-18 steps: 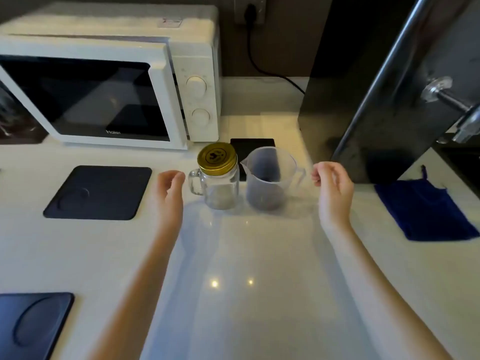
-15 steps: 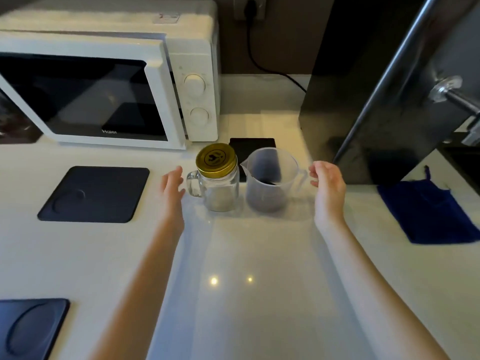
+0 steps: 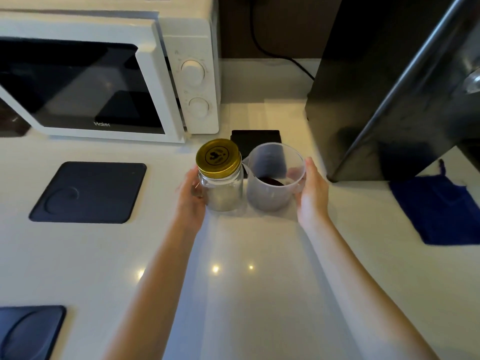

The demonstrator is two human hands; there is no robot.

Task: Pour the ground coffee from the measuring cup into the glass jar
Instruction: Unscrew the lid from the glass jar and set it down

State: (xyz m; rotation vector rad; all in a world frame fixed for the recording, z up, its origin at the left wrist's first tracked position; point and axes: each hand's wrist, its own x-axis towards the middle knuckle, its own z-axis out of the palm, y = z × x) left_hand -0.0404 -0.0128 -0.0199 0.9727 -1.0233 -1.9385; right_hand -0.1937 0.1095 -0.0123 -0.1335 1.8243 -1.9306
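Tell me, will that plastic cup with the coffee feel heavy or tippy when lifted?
Probably light: the cup looks thin, with only a little coffee at the bottom. Likely stiff enough, though its walls may flex. Being tall and nearly empty, it could tip if nudged.

Bench (image 3: 259,294): carries everything.
Glass jar (image 3: 222,189): centre, lid (image 3: 218,158) on, left hand (image 3: 191,197) against its left side.
Measuring cup (image 3: 272,178): just right of jar, ground coffee (image 3: 271,181) inside, right hand (image 3: 311,193) on its right.
Microwave (image 3: 104,74): behind, left.
Cloth (image 3: 441,209): far right.

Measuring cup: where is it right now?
Head view, centre: the measuring cup stands on the counter right of the glass jar, right hand at its handle.
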